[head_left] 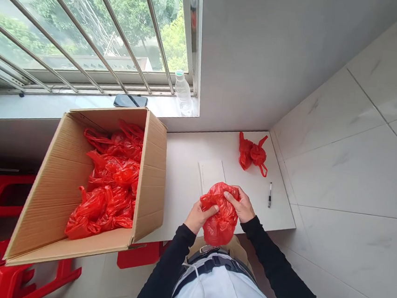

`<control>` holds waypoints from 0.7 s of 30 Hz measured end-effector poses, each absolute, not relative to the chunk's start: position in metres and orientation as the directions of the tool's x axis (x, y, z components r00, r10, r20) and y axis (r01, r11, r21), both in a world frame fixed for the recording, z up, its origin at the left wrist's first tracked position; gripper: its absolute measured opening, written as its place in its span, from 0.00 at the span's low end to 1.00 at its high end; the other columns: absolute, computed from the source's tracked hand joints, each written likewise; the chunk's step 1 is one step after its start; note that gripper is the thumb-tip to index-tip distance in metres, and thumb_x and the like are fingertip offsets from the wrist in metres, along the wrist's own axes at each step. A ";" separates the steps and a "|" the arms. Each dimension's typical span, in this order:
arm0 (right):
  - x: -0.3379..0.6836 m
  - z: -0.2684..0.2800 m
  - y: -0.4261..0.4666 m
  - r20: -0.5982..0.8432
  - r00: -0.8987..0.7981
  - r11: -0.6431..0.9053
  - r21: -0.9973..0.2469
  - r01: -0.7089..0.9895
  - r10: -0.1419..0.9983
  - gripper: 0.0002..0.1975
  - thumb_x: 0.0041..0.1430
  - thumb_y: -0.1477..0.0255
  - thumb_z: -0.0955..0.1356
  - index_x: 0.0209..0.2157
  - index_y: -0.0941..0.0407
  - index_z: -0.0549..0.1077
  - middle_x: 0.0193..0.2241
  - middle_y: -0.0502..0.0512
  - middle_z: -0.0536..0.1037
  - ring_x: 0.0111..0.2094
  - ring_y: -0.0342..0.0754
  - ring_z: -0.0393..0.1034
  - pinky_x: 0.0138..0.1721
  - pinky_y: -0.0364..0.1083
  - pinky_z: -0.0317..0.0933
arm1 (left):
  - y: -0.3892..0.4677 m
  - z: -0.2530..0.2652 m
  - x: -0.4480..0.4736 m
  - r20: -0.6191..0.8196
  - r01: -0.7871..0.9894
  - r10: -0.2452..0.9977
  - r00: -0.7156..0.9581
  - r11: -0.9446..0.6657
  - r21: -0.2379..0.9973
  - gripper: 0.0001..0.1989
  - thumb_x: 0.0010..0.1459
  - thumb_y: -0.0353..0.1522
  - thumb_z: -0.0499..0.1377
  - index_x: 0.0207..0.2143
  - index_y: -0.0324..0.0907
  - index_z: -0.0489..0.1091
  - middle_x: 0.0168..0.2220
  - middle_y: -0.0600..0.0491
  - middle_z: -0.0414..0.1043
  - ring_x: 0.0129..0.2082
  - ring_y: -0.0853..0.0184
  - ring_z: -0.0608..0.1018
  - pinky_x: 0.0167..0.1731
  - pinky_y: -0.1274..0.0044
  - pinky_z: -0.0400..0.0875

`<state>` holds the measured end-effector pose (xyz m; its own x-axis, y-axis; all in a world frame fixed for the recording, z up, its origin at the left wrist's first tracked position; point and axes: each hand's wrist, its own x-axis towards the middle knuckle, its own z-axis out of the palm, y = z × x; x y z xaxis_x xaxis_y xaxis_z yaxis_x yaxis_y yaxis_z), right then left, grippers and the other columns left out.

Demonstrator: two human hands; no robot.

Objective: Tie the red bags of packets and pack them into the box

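A filled red plastic bag point(219, 228) hangs between my hands, just in front of my waist at the table's front edge. My left hand point(199, 215) grips its left side, thumb on top of the crumpled plastic. On the opposite side my right hand point(242, 205) pinches the upper part, thumb also on top. What the bag contains is hidden. Two small knotted red bags point(252, 153) lie at the back right of the white table point(183, 166). Behind the held bag is a white paper or booklet point(213, 173), partly covered by it.
At left a large open cardboard box point(152, 177) holds several red plastic bags point(115, 174). A pen point(270, 195) lies near the table's right edge. On the windowsill are a phone point(130, 101) and a clear bottle point(183, 93). Red stools point(0, 195) stand below, left.
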<state>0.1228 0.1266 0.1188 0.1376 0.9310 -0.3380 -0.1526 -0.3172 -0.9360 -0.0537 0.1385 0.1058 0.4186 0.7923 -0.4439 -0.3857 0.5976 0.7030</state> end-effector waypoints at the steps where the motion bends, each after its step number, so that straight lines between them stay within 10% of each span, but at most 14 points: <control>1: 0.123 0.119 0.127 -0.335 0.132 -0.313 -0.936 -0.163 0.933 0.24 0.56 0.52 0.73 0.48 0.51 0.71 0.42 0.54 0.78 0.43 0.53 0.74 0.48 0.51 0.68 | 0.139 0.107 -0.053 -0.441 -0.411 0.794 0.419 0.599 0.687 0.20 0.42 0.35 0.74 0.38 0.39 0.76 0.35 0.48 0.78 0.35 0.60 0.79 0.41 0.68 0.71; 8: 0.129 0.114 0.112 -0.415 -0.204 -0.449 -0.880 -0.158 0.886 0.26 0.54 0.52 0.74 0.46 0.56 0.76 0.40 0.59 0.81 0.44 0.58 0.76 0.50 0.57 0.68 | 0.142 0.108 -0.049 -0.437 -0.596 0.826 0.356 0.561 0.575 0.23 0.45 0.34 0.71 0.44 0.42 0.73 0.44 0.48 0.78 0.43 0.58 0.79 0.48 0.67 0.72; 21: 0.121 0.101 0.100 -0.385 -0.206 -0.420 -0.891 -0.172 0.900 0.21 0.58 0.59 0.74 0.48 0.55 0.74 0.47 0.59 0.79 0.49 0.56 0.74 0.55 0.58 0.65 | 0.139 0.090 -0.059 -0.443 -0.673 0.845 0.300 0.517 0.529 0.30 0.39 0.25 0.70 0.48 0.43 0.69 0.44 0.49 0.77 0.43 0.59 0.79 0.46 0.68 0.73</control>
<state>0.1208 0.0996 0.1005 -0.2059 0.8998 -0.3846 -0.1721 -0.4202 -0.8910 -0.0589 0.1388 0.0900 0.3002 0.8446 -0.4433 -0.6732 0.5168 0.5288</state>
